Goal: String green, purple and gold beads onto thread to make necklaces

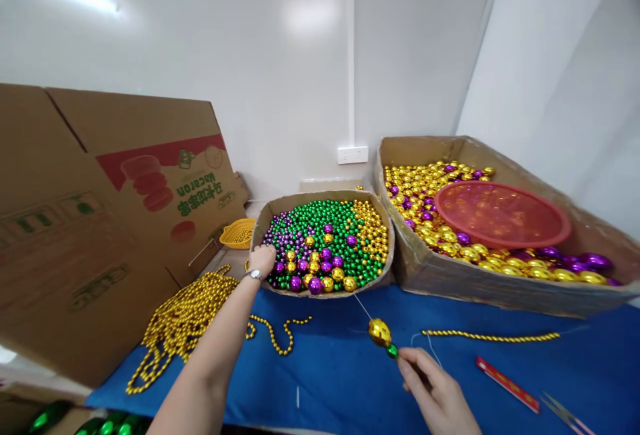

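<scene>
My left hand (261, 260) reaches into a cardboard tray (395, 248) of green, purple and gold beads; its fingers are curled down among the purple beads, and what they hold is hidden. A watch sits on that wrist. My right hand (434, 388) pinches a thin needle or wire carrying a large gold bead (380, 332) and a small green bead (393, 351), held above the blue tabletop (340, 368). A gold bead strand (493, 336) trails from it to the right.
A pile of gold bead strings (183, 318) lies left. A large cardboard box (500, 282) of gold and purple balls holds a red plastic basin (503, 214). Flattened cartons (100, 222) lean at left. A red ruler (507, 384) and scissors (565, 414) lie front right.
</scene>
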`<state>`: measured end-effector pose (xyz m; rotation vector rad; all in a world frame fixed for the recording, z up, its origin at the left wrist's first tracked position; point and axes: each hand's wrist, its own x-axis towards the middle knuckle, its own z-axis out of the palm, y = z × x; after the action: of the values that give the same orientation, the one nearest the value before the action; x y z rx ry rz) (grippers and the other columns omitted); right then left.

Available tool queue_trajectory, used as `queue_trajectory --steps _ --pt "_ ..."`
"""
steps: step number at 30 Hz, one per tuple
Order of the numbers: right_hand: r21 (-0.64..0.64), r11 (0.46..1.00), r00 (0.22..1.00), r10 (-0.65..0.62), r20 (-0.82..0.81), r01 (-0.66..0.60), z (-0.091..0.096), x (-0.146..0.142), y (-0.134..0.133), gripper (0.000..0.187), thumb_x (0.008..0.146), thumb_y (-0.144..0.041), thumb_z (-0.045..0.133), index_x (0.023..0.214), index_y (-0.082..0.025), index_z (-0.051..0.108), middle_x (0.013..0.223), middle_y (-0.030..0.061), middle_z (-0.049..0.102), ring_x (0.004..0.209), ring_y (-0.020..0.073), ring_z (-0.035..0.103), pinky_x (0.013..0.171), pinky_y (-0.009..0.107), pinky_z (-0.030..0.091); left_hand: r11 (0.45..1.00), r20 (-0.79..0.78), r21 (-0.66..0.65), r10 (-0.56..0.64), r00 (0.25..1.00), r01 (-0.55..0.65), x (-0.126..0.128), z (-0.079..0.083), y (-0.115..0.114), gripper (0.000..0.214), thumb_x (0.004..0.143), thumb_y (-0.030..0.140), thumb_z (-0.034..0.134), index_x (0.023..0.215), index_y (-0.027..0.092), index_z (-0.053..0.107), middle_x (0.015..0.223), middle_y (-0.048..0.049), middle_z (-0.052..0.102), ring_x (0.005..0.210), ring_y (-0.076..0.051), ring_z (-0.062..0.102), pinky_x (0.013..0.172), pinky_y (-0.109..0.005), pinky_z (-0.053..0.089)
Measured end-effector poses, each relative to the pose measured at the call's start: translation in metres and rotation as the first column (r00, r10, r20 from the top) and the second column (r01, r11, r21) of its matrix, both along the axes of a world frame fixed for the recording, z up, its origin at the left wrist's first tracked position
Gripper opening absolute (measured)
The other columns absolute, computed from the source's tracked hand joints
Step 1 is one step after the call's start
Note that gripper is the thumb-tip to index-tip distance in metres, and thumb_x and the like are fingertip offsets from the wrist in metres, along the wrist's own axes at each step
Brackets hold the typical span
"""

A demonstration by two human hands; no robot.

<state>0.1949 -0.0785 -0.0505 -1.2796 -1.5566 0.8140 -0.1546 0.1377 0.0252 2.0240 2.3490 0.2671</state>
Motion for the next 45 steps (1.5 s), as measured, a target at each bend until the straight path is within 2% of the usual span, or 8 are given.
queue_trajectory --steps 5,9,10,14,17,29,34,45 --pt "0.057 0.998 0.997 -0.002 0.076 -0.003 0.005 -0.002 -0.004 0.021 0.091 -0.038 0.048 0.095 -0.022 0.061 0.077 0.0013 0.063 0.065 0.0133 0.062 0.059 0.017 0.051 0.994 0.253 0.097 -0.078 0.964 0.055 0.014 0.015 -0.015 0.02 0.084 0.017 0.052 0.101 0.008 0.059 0.101 -0.0173 0.062 0.107 -0.029 0.054 0.087 -0.042 0.043" --pt "0.159 0.987 0.986 -0.034 0.16 0.008 0.011 -0.008 -0.005 0.021 0.092 -0.036 0.046 0.093 -0.022 0.061 0.077 0.0022 0.063 0.067 0.0141 0.063 0.062 0.019 0.05 0.974 0.548 0.131 -0.225 0.806 0.183 0.045 0.014 -0.053 0.029 0.091 0.031 0.043 0.113 0.015 0.054 0.101 -0.0102 0.065 0.091 -0.019 0.063 0.072 -0.028 0.05" --pt "0.189 0.982 0.983 -0.048 0.176 0.015 0.012 -0.01 -0.004 0.021 0.092 -0.036 0.045 0.094 -0.022 0.061 0.078 0.0025 0.063 0.068 0.0142 0.063 0.063 0.019 0.05 0.965 0.678 0.135 -0.254 0.69 0.223 0.055 0.011 -0.065 0.031 0.091 0.034 0.043 0.113 0.017 0.054 0.1 -0.0088 0.065 0.087 -0.017 0.064 0.069 -0.026 0.05" --pt "0.252 0.968 0.968 -0.075 0.241 0.012 0.015 -0.017 -0.005 0.02 0.093 -0.033 0.044 0.096 -0.022 0.06 0.078 0.0021 0.063 0.068 0.0137 0.063 0.064 0.02 0.05 0.937 0.984 0.123 -0.071 -0.166 0.327 0.093 -0.001 -0.107 0.026 0.082 0.033 0.061 0.103 0.016 0.06 0.09 -0.0065 0.065 0.076 -0.013 0.062 0.062 -0.022 0.047" --pt "0.283 0.959 0.957 -0.096 0.272 0.016 0.017 -0.018 -0.006 0.019 0.093 -0.032 0.043 0.097 -0.022 0.059 0.078 0.0014 0.062 0.068 0.0135 0.063 0.064 0.02 0.049 0.93 0.934 0.075 0.061 -0.352 0.359 0.108 -0.006 -0.122 0.023 0.077 0.028 0.069 0.096 0.015 0.065 0.083 -0.0046 0.064 0.07 -0.011 0.061 0.058 -0.02 0.045" --pt "0.349 0.937 0.927 -0.114 0.359 -0.02 0.012 -0.011 -0.006 0.019 0.094 -0.026 0.042 0.103 -0.023 0.058 0.08 0.0017 0.061 0.07 0.0131 0.063 0.064 0.021 0.049 0.94 0.963 0.061 0.033 -0.267 0.336 0.113 -0.008 -0.131 0.03 0.07 0.028 0.075 0.097 0.016 0.071 0.081 -0.0047 0.062 0.071 -0.012 0.058 0.055 -0.02 0.044" --pt "0.494 0.869 0.874 -0.25 0.417 0.013 0.005 -0.009 -0.004 0.022 0.094 -0.027 0.041 0.102 -0.022 0.061 0.08 0.0041 0.061 0.069 0.0151 0.063 0.064 0.024 0.05 0.925 0.975 0.204 -0.222 0.02 0.32 0.116 -0.009 -0.134 0.028 0.073 0.032 0.072 0.096 0.016 0.07 0.079 -0.004 0.063 0.073 -0.013 0.055 0.061 -0.021 0.045" --pt "0.348 0.935 0.885 -0.21 0.415 0.058 -0.052 0.005 0.025 0.026 0.094 -0.032 0.037 0.097 -0.022 0.06 0.087 0.0053 0.069 0.078 0.0174 0.069 0.067 0.025 0.056 0.928 0.931 0.215 -0.289 0.222 0.305 0.164 -0.072 -0.142 0.024 0.08 0.037 0.061 0.074 0.014 0.066 0.071 -0.0056 0.068 0.063 -0.015 0.058 0.057 -0.024 0.044"
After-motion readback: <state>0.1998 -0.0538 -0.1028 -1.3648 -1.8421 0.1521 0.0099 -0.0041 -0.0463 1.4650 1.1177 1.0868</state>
